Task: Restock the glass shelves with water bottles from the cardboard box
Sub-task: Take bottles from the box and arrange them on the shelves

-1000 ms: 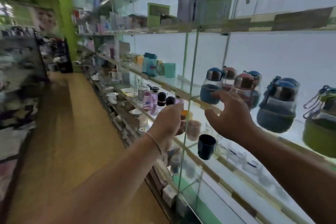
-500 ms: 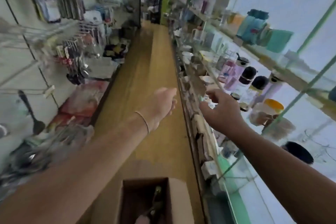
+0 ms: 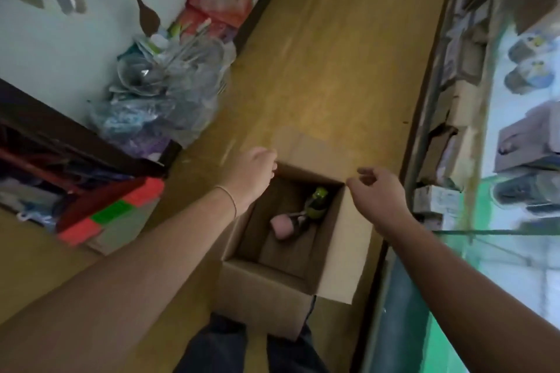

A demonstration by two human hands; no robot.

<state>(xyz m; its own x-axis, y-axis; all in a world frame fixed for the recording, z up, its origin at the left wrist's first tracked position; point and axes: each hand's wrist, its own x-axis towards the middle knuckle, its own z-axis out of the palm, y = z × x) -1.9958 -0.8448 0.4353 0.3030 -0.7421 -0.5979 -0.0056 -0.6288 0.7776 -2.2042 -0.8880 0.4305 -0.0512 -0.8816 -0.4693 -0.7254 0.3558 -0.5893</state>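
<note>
An open cardboard box (image 3: 345, 251) stands on the wooden floor in front of my legs. Inside it lie a green water bottle (image 3: 316, 204) and a pink one (image 3: 281, 225), both on their sides at the bottom. My left hand (image 3: 253, 174) hovers over the box's far left corner, fingers loosely curled, holding nothing. My right hand (image 3: 380, 192) hangs above the box's right flap, fingers apart and empty. The glass shelves (image 3: 521, 142) run along the right edge of the view, blurred.
A clear plastic bag of wares (image 3: 163, 97) leans against the left wall. A red and green box (image 3: 112, 215) sits on the floor at left. Small cartons (image 3: 436, 200) line the base of the shelving. Open wooden floor (image 3: 333, 54) stretches ahead.
My view has swung from the shelves down to the floor. Both empty hands have dropped from shelf height to just above the open box.
</note>
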